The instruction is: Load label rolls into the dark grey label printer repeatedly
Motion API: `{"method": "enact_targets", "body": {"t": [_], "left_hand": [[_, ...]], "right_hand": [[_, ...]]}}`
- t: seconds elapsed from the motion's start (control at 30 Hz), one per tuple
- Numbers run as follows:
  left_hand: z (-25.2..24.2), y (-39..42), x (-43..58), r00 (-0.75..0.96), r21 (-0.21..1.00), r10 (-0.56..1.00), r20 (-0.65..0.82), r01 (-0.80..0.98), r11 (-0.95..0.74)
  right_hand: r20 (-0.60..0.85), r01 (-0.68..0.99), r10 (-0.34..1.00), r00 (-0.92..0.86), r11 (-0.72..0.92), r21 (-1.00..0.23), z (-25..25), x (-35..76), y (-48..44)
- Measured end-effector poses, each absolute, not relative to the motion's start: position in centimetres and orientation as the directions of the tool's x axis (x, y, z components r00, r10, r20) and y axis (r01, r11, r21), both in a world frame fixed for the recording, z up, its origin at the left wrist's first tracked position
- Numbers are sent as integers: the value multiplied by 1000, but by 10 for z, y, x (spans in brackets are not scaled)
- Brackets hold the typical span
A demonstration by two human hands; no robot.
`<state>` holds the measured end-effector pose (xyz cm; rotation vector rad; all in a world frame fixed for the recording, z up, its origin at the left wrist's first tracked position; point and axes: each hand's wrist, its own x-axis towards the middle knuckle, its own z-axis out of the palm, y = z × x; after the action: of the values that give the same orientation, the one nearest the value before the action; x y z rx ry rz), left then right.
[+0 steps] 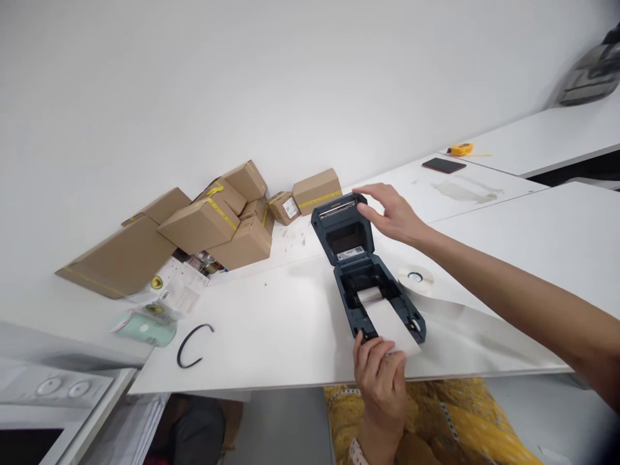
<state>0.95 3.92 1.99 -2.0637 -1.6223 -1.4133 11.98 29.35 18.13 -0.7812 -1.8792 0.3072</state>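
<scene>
A dark blue label printer lies on the white table with its lid swung up and back. White label paper runs from a roll inside it out over the front edge. My left hand rests at the printer's front, fingers curled on the end of the paper. My right hand reaches over from the right, fingers stretched out, touching the top edge of the raised lid. A white roll with a dark core lies just right of the printer.
Several taped cardboard boxes are stacked against the wall at back left, with labels and packets in front. A pale green roll and a black curved cable lie at left. A dark phone and a yellow tape measure lie far right.
</scene>
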Motion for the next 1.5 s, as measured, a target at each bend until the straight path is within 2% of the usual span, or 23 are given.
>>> {"method": "enact_targets", "body": {"t": [0.23,0.47,0.57,0.73,0.83,0.97,1.03,1.1,1.2,1.27,1.37,1.43,1.5], "left_hand": [[30,36,0,-2,381,691,723,835,-397],[26,35,0,23,330,665,747,855,-399],[17,31,3,-21,319,650,760,883,-344],[-1,23,9,-81,326,633,770,903,-281],[-8,22,11,-102,312,618,780,919,-242],[-13,23,11,-113,300,602,790,928,-220],[-16,22,10,-113,300,602,790,928,-220],[-19,17,8,-108,305,607,787,924,-231],[-18,8,4,-159,414,662,732,876,-248],[-10,8,3,-307,599,710,633,775,-199],[11,21,4,-571,890,763,302,456,-11],[25,37,3,-587,966,806,75,243,86],[33,53,1,-545,989,837,-40,97,111]], "right_hand": [[582,294,742,-333,668,-684,191,89,331],[702,185,663,-259,748,-638,184,110,279],[745,140,632,-216,775,-617,159,128,230],[801,213,557,-220,829,-518,91,152,163],[795,228,560,-235,827,-515,59,156,145],[713,244,683,-157,727,-642,37,155,135],[576,231,813,-83,578,-783,30,153,132],[369,161,928,-48,372,-914,24,151,129],[167,43,984,-65,170,-985,20,146,126],[135,-10,990,-40,134,-991,20,142,123],[81,-70,996,29,83,-994,22,136,118],[16,-98,999,49,21,-995,22,134,115],[-50,-118,997,51,-44,-992,20,133,114]]}}
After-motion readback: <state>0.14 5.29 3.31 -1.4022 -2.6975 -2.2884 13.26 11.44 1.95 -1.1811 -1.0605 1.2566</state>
